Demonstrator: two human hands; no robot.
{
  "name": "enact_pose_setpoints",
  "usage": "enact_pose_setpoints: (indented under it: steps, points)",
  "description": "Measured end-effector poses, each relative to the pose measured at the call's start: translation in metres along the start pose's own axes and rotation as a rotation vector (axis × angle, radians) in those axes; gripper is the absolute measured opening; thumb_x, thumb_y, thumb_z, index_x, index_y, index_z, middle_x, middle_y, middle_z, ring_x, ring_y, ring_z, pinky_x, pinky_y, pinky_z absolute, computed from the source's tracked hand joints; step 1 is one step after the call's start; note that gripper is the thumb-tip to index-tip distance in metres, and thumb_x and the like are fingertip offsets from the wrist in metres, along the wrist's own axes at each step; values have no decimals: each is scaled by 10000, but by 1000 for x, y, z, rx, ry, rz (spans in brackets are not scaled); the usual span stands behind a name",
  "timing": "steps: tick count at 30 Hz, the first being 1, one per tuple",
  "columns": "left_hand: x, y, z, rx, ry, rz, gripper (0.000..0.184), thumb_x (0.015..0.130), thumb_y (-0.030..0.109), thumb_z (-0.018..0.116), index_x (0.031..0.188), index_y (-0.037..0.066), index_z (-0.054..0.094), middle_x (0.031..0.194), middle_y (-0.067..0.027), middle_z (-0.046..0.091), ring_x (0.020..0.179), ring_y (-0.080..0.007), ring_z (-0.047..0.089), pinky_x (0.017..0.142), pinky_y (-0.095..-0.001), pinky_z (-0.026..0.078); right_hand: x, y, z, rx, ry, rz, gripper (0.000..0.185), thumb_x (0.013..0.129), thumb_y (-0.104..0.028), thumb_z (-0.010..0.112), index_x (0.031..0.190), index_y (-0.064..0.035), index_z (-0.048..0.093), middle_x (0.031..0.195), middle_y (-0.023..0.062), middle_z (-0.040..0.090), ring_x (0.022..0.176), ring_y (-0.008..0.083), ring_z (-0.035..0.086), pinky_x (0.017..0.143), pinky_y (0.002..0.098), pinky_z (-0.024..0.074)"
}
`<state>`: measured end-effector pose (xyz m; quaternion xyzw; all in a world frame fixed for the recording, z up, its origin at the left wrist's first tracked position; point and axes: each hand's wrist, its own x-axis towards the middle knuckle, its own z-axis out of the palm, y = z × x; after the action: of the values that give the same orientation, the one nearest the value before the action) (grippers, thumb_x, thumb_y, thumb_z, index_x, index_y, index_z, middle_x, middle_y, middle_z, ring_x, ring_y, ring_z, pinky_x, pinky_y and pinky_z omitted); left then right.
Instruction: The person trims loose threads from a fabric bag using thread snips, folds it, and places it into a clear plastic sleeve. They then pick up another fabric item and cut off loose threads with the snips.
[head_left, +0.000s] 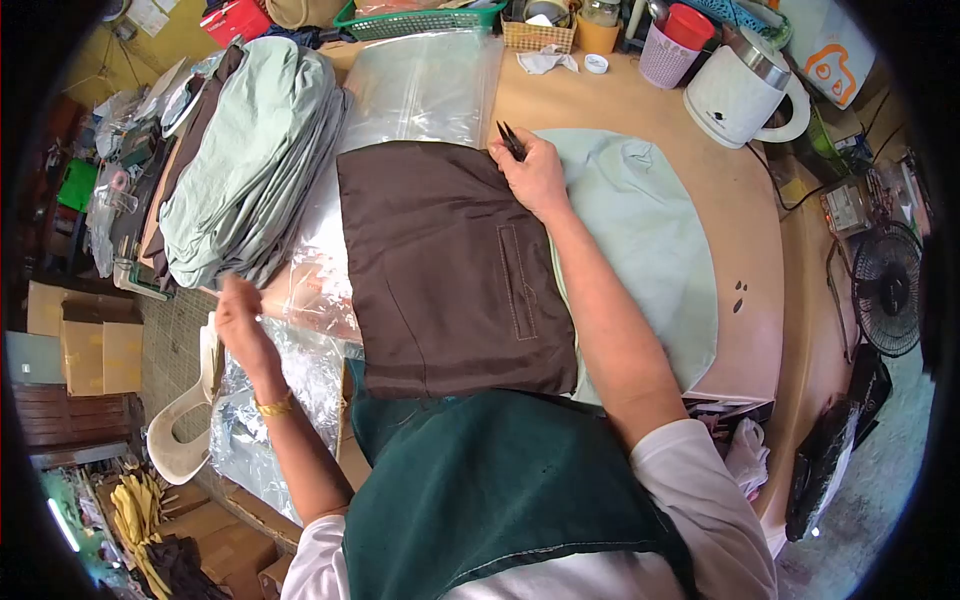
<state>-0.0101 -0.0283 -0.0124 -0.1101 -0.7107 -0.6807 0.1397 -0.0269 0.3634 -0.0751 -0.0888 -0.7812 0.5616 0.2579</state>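
Observation:
My right hand is closed around small black thread snips, their two points sticking out past the fingers. It rests at the upper right corner of a dark brown piece of cloth with a stitched, welt-like slot on its right side. Partly under the brown cloth lies a pale green fabric piece with a rounded edge. My left hand is off to the left, just below a thick stack of pale green and brown cloth; its fingers are smeared by motion.
Clear plastic bags lie behind the brown cloth, with more plastic at lower left. A white electric kettle and a pink cup stand at the back right. A black fan is at far right, a white chair at left.

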Motion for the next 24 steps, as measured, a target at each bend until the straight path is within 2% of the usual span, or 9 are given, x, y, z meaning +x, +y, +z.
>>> enact_pose_setpoints:
  steps: [1,4,6,13,15,19,20,22,24]
  points:
    - [-8,19,39,199,10,57,205,963,148,579,785,53,616,760,5,546,686,-86,485,650,-217,411,0,1,2,-25,15,-35,203,866,-183,655,896,17,659,738,151,684,649,203,647,626,336,480]
    - [-38,28,129,316,-590,329,161,773,34,727,931,26,697,918,-102,659,834,-236,624,705,-330,498,-5,-5,5,-134,-28,-28,211,872,-194,655,895,15,656,733,170,673,647,244,648,626,349,479]
    - [-58,36,181,237,-841,221,235,760,94,752,977,28,690,927,-116,631,875,-283,618,760,-360,501,-6,-8,4,-151,-43,-34,214,872,-197,657,896,15,654,733,175,670,643,258,645,623,354,477]
    - [-72,-12,221,498,-936,440,129,760,110,737,814,46,639,808,-109,571,789,-313,569,728,-372,474,-7,-2,4,-106,-25,-78,213,871,-202,660,902,8,649,721,166,662,627,262,632,608,359,469]
    - [-67,-10,214,423,-828,428,118,794,96,720,837,34,630,814,-105,583,765,-264,584,713,-342,479,-6,3,5,-74,-33,-76,214,871,-203,660,901,9,647,720,166,661,629,261,633,610,357,470]
    - [-40,-13,120,255,-410,-93,118,922,125,630,895,11,612,797,-46,603,767,-180,590,726,-309,485,-6,6,4,6,-49,-55,219,869,-206,661,899,10,639,723,162,656,628,271,622,610,355,466]
    - [-27,-40,65,540,-173,38,186,971,177,583,878,16,589,714,-3,538,661,-131,512,629,-280,457,-7,5,3,9,-50,-52,219,869,-206,661,899,10,639,723,162,656,628,271,622,610,355,466]
    - [-11,-20,-31,408,42,-202,384,1025,285,484,751,27,559,678,7,479,603,-68,383,532,-245,351,-9,-3,3,-105,-57,-46,228,860,-215,666,903,7,636,741,158,656,652,291,622,621,358,467]
    - [-27,19,-66,871,123,-64,266,970,227,567,866,-14,608,787,-84,607,728,-160,542,674,-319,458,-12,-14,-4,-158,-180,-40,233,853,-218,670,907,6,637,756,164,657,682,298,629,640,363,472]
